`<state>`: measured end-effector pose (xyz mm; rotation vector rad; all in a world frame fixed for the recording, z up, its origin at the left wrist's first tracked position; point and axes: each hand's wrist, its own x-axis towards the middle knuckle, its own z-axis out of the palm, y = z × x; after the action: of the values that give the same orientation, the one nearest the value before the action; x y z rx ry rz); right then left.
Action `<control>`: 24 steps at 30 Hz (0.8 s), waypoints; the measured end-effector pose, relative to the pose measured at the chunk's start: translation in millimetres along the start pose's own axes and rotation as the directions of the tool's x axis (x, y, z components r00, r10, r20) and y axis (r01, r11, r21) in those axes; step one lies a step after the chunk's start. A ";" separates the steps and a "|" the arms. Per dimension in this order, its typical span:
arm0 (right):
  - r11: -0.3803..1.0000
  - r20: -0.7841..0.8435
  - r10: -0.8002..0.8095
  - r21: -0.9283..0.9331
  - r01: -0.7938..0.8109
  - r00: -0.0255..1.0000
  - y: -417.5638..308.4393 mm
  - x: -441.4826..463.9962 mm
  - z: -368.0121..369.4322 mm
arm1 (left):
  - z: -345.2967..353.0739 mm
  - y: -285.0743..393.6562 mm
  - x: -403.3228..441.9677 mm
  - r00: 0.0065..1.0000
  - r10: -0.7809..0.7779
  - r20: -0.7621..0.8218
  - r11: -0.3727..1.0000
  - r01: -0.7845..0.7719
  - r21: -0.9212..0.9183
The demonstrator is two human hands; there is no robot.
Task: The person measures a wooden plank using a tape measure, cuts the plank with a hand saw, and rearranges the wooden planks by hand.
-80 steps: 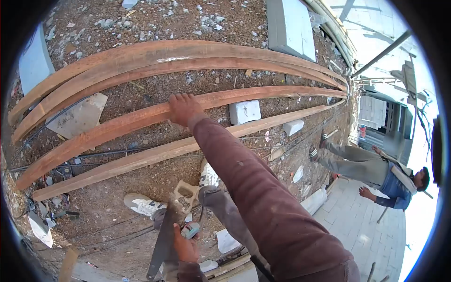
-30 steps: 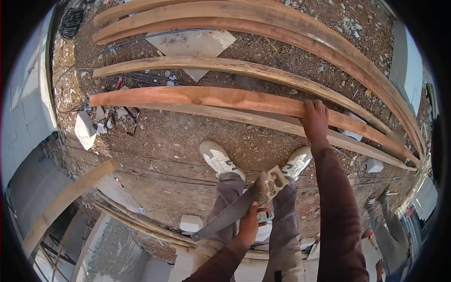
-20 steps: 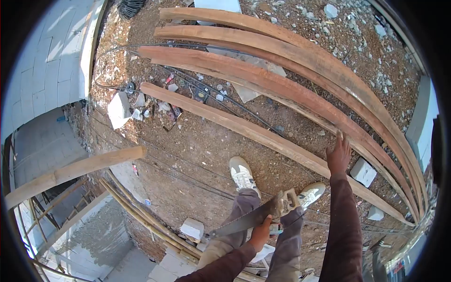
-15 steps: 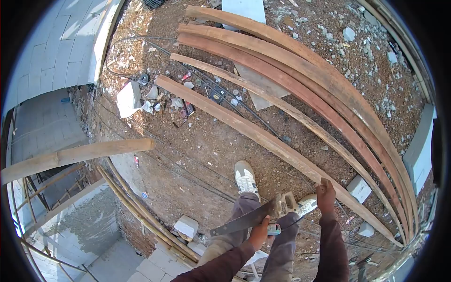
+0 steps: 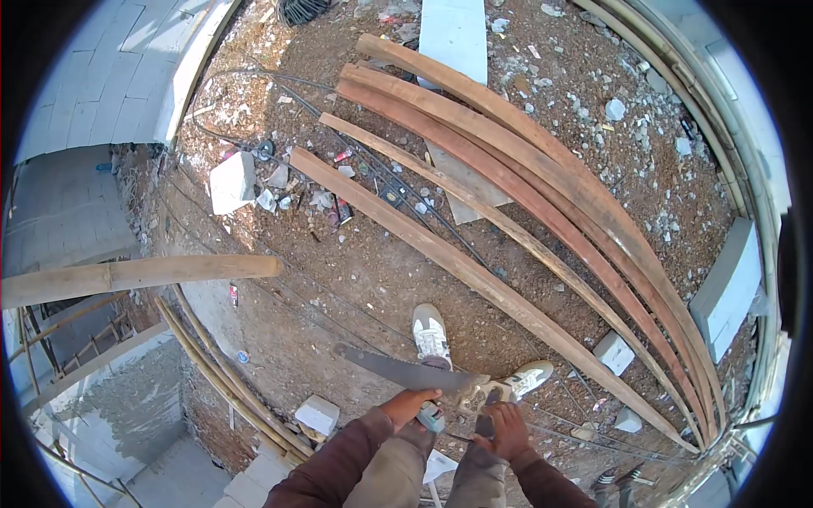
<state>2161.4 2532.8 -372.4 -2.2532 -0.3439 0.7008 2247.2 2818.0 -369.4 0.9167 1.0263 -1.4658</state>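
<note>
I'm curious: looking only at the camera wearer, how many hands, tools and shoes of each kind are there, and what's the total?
Bare hands, left hand and right hand: 2
Grey-bladed handsaw: 1
Small pale-green tape measure: 1
White shoes: 2
Total: 6

Left hand (image 5: pixel 408 408) — holding saw (image 5: pixel 411 372), tape measure (image 5: pixel 431 416); right hand (image 5: pixel 508 430) beside saw — timbers (image 5: pixel 457 256) on ground (image 5: pixel 356 279).

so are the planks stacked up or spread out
Spread out: the planks lie side by side on the ground, with dirt showing between several.
</note>
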 end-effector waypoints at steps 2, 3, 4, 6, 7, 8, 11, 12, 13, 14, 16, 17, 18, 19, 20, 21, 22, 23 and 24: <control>0.999 -0.010 -0.039 -0.021 0.039 0.999 -10.5 8.9 6.1 | -31.6 3.3 0.8 0.992 -0.060 0.112 0.996 0.053 0.065; 0.998 -0.033 -0.059 -0.035 0.057 0.998 -14.8 13.8 10.8 | -38.7 8.1 -6.3 0.988 -0.074 0.136 0.995 0.064 0.079; 0.996 -0.053 -0.083 -0.046 0.080 0.995 -22.0 19.4 9.9 | -43.9 14.0 -16.1 0.984 -0.088 0.155 0.993 0.075 0.089; 1.000 0.040 -0.015 0.008 0.015 0.999 -33.9 27.6 3.5 | -41.7 18.5 -30.7 0.984 -0.054 0.171 0.998 0.050 0.030; 0.997 0.082 0.058 0.046 -0.062 0.995 -46.4 31.8 -1.5 | -36.8 16.7 -38.1 0.987 -0.007 0.162 0.999 0.014 -0.040; 0.987 0.124 0.128 0.079 -0.139 0.984 -58.2 36.9 -3.1 | -34.0 15.2 -43.5 0.988 0.041 0.148 0.994 -0.026 -0.106; 0.988 -0.006 0.150 0.036 -0.150 0.989 -82.2 47.1 -2.1 | -15.5 17.3 -59.6 0.986 -0.032 0.164 0.993 0.012 0.120; 0.987 0.002 0.135 0.090 -0.135 0.991 -88.0 49.7 -3.4 | -6.2 18.8 -63.1 0.980 -0.049 0.191 0.984 0.014 0.179; 0.982 0.007 0.124 0.142 -0.124 0.992 -94.2 55.5 -6.6 | -3.8 12.0 -53.6 0.964 -0.105 0.243 0.967 0.043 0.249; 0.974 0.008 0.115 0.194 -0.114 0.993 -97.6 60.5 -9.0 | -1.6 -2.7 -35.2 0.961 -0.034 0.276 0.988 -0.008 0.151; 0.980 -0.022 -0.033 0.195 0.037 0.999 -99.5 64.3 -9.9 | 9.3 -20.5 -15.4 0.941 0.103 0.323 0.995 -0.093 -0.047; 0.975 -0.037 -0.102 0.195 0.107 0.994 -100.1 64.6 -11.0 | 9.3 -18.6 -20.9 0.955 0.033 0.295 0.994 0.000 -0.112; 0.976 -0.007 -0.112 0.187 0.111 0.994 -98.8 64.1 -11.9 | 10.9 -17.1 -25.3 0.963 0.047 0.267 0.992 -0.013 -0.126; 0.978 0.020 -0.108 0.182 0.103 0.994 -100.3 66.6 -16.9 | 13.5 -16.9 -29.7 0.969 0.049 0.243 0.991 -0.017 -0.131; 0.981 0.044 -0.093 0.177 0.084 0.995 -102.3 65.0 -21.3 | 17.6 -20.7 -30.7 0.973 0.043 0.226 0.992 -0.014 -0.127; 0.989 0.121 -0.014 0.146 -0.003 0.993 -106.1 59.8 -23.8 | 19.6 -33.1 -19.5 0.983 0.112 0.148 0.987 -0.093 -0.129; 0.996 0.041 0.030 0.085 -0.034 0.999 -112.8 55.9 -29.3 | 25.0 -38.3 -17.8 0.983 0.126 0.134 0.984 -0.107 -0.139; 0.998 -0.045 0.068 0.020 -0.067 0.997 -120.0 56.2 -35.5 | 26.9 -38.1 -15.4 0.982 0.144 0.120 0.981 -0.126 -0.145; 0.993 -0.129 0.101 -0.043 -0.107 0.987 -127.0 51.6 -36.5 | 28.5 -38.0 -13.3 0.982 0.160 0.105 0.978 -0.143 -0.150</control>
<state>2220.4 2622.1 -279.3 -2.3634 -0.1849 0.6051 2210.9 2797.6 -343.0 0.7804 0.9411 -1.2863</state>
